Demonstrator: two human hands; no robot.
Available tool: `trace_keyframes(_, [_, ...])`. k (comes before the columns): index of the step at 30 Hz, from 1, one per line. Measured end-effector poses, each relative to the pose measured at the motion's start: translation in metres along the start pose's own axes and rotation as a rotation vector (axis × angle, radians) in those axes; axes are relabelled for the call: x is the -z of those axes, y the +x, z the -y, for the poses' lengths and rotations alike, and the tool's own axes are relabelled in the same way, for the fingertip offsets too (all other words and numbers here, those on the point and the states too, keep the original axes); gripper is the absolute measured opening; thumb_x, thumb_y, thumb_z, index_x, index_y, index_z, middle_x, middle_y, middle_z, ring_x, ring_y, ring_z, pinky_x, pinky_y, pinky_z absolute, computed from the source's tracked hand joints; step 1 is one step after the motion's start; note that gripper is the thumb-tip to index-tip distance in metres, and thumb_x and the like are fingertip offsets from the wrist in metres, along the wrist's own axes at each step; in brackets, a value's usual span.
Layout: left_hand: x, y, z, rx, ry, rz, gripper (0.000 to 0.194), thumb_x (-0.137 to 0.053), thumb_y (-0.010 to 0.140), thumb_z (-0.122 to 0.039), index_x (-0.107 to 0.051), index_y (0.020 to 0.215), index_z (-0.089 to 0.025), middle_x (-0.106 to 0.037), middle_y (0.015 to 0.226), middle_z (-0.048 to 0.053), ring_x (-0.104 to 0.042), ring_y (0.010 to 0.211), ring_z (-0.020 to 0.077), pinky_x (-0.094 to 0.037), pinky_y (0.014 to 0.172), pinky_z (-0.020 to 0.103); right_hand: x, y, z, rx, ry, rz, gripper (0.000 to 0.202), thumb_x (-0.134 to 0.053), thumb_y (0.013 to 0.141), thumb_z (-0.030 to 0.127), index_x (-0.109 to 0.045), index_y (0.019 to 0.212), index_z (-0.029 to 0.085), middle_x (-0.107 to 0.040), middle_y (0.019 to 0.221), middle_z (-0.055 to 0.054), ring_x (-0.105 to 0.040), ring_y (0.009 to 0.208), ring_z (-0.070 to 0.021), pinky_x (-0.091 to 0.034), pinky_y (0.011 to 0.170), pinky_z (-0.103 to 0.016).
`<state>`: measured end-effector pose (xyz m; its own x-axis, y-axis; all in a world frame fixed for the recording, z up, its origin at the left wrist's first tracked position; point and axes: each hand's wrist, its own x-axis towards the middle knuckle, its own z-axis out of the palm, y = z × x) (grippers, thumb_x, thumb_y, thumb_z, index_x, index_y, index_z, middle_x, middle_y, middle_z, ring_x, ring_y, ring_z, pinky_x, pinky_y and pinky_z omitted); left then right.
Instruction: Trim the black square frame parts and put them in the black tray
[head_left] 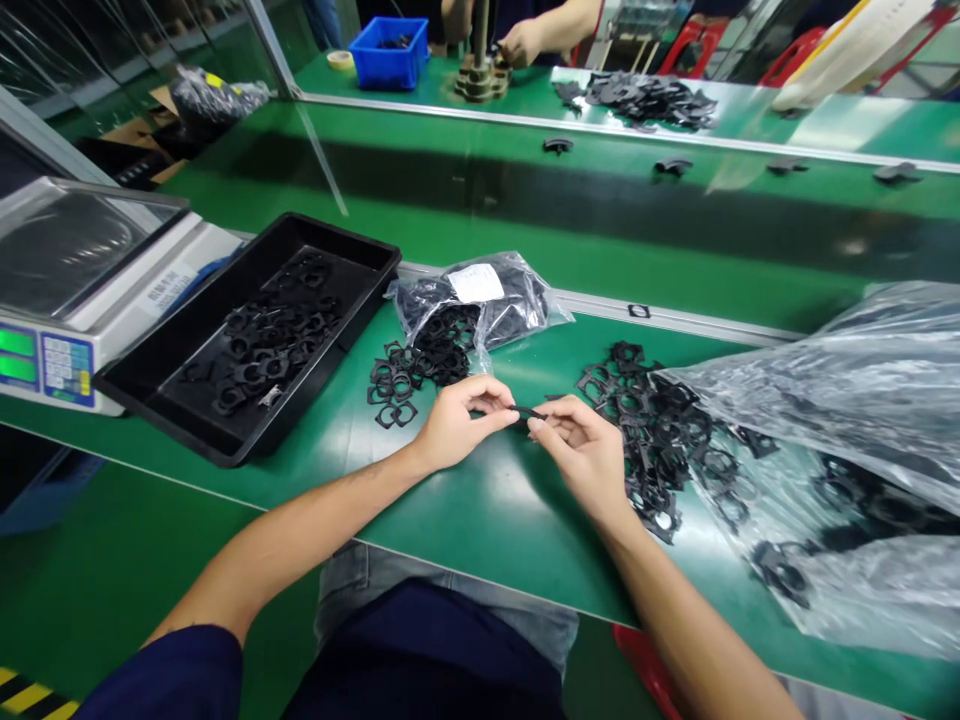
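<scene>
Between my two hands, just above the green table, is a thin black plastic part [529, 413], seen nearly edge-on. My left hand [466, 420] pinches its left end between thumb and fingers. At the other end, my right hand [581, 445] has its thumb and fingertips closed on it. A heap of black ring-shaped parts [660, 430] lies right beside my right hand. Beyond my left hand, more black rings [394, 380] spill out of a clear plastic bag [517, 290] with a white label.
A black tray [300, 425] holding black parts stands at left, beside a weighing scale [45, 350]. Large clear plastic bags [862, 360] cover the right side. Across a green conveyor belt [450, 220] carrying black pieces, another person's hand [525, 42] works near a blue bin [375, 60].
</scene>
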<state>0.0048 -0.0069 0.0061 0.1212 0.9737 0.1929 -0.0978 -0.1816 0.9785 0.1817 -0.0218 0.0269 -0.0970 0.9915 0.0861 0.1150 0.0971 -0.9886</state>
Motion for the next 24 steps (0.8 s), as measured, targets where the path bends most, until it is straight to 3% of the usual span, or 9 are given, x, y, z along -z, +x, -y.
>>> trace_keyframes(13, [0.0005, 0.0032, -0.0031, 0.270, -0.203, -0.026, 0.034, -0.091, 0.061, -0.036, -0.074, 0.076, -0.012, -0.075, 0.074, 0.004, -0.068, 0.067, 0.0128, -0.057, 0.069, 0.025, -0.0015, 0.0002, 0.0005, 0.003, 0.060, -0.009, 0.027, -0.083, 0.077, 0.044, -0.071, 0.084, 0.022, -0.067, 0.076, -0.001, -0.062, 0.061, -0.0143, -0.059, 0.066, -0.031])
trace_keyframes(20, [0.0029, 0.0024, -0.0039, 0.483, -0.390, 0.057, 0.048, -0.094, 0.057, -0.043, -0.075, 0.083, -0.008, -0.076, 0.075, 0.008, -0.072, 0.065, 0.0168, -0.060, 0.069, 0.030, 0.0011, 0.0006, -0.0008, 0.032, 0.053, 0.002, 0.024, -0.081, 0.079, 0.043, -0.070, 0.082, 0.022, -0.067, 0.076, -0.001, -0.063, 0.064, -0.0146, -0.057, 0.068, -0.030])
trace_keyframes(24, [0.0044, 0.0019, -0.0033, 0.514, -0.398, 0.101, 0.048, -0.093, 0.059, -0.044, -0.077, 0.087, -0.008, -0.078, 0.080, 0.011, -0.073, 0.069, 0.0180, -0.060, 0.072, 0.031, 0.0020, 0.0002, 0.0008, 0.048, 0.039, -0.011, 0.025, -0.080, 0.080, 0.045, -0.070, 0.081, 0.022, -0.067, 0.077, -0.001, -0.063, 0.066, -0.0151, -0.057, 0.068, -0.030])
